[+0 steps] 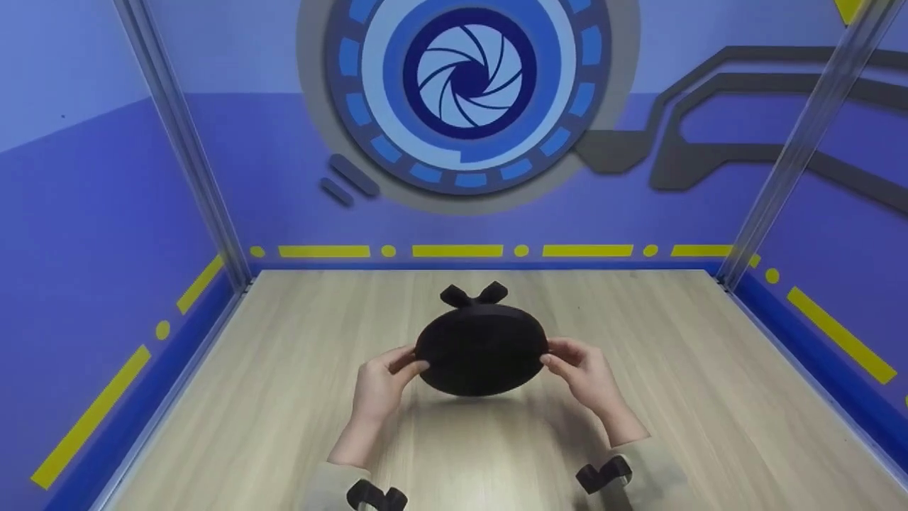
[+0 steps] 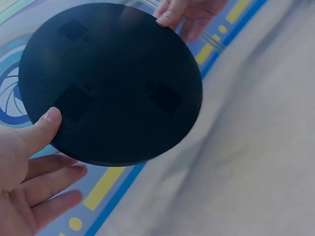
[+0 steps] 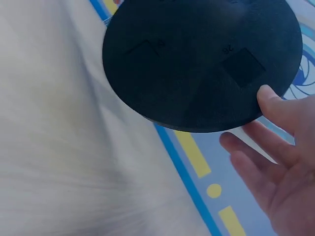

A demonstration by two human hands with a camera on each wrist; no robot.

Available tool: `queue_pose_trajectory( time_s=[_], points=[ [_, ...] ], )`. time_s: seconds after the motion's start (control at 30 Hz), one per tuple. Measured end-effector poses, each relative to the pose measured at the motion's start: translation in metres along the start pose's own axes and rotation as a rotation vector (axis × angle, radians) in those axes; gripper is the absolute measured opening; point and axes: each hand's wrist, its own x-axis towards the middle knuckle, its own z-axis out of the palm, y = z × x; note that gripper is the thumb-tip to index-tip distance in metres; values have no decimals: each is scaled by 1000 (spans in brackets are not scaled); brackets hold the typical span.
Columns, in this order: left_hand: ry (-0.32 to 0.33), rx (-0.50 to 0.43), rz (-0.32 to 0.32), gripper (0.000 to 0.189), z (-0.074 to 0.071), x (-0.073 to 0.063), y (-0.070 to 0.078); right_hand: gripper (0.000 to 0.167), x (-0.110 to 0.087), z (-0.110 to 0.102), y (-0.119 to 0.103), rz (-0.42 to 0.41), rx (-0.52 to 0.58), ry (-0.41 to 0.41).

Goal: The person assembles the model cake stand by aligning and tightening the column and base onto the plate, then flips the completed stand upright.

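A flat black round disc (image 1: 482, 351) is held tilted up over the table, its broad face towards me. My left hand (image 1: 383, 387) pinches its left edge, the thumb on the near face and fingers behind. On the opposite edge, my right hand (image 1: 585, 372) has the same kind of pinch. The left wrist view shows dark square patches (image 2: 74, 102) on the disc's face with small marks beside them. A black bow-shaped piece (image 1: 474, 294) rises past the top rim; whether it joins the disc cannot be told.
A pale wood-grain table (image 1: 298, 319) lies beneath the hands. Blue printed walls (image 1: 85, 213) with yellow dashes enclose its back and sides, with metal corner posts (image 1: 188, 142) at both back corners. Black bands (image 1: 376, 495) sit on both sleeved wrists.
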Motion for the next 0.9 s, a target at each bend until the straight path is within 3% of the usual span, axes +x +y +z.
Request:
queue_pose_trajectory(
  time_s=[0.17, 0.3, 0.53, 0.77, 0.9],
  points=[
    [-41, -214, -100, 37, -1, 2, 8, 35, -1, -6, -7, 28, 169, -91],
    [-48, -318, -177, 41, -1, 4, 15, 39, 0, -8, -9, 45, 305, -133],
    [-36, -378, -280, 47, -1, 13, 24, 56, 6, -11, -13, 139, 368, -166],
    [-32, -376, -389, 50, -2, 25, 27, 66, 16, -14, -18, 229, 380, -270],
    [-62, -401, -448, 52, -4, 31, 25, 69, 21, -15, -19, 278, 418, -331]
  ],
)
